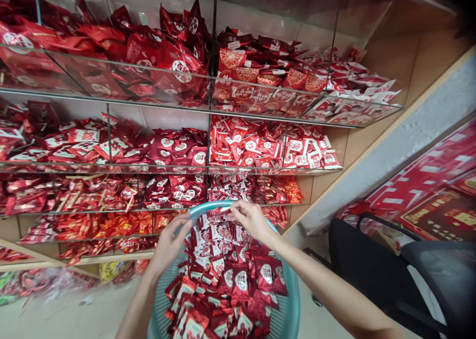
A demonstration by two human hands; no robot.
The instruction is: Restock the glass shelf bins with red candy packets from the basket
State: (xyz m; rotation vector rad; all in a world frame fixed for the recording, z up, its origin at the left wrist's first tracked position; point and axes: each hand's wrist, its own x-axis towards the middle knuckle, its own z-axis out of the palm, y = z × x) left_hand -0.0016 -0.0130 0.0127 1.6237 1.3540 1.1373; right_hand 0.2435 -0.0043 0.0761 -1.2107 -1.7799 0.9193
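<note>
A teal plastic basket [291, 299] stands before me, heaped with small sealed candy packets [241, 278] in red and dark red wrappers with white prints. Over its far side, my right hand [250, 221] pinches the end of a small red and white packet [222, 211] between thumb and fingers. My left hand [171, 240] hovers at the basket's far left rim, its fingers loosely curled and apart from the thumb. Nothing shows in that hand. Packets with white wrappers [208, 232] lie just below and between both hands.
Glass-fronted shelves [156, 168] ahead hold red packets sorted in compartments by dividers. To the right stands a black office chair [375, 269], with red printed boxes [442, 210] behind it. Plastic bags [44, 284] lie under the shelves at left.
</note>
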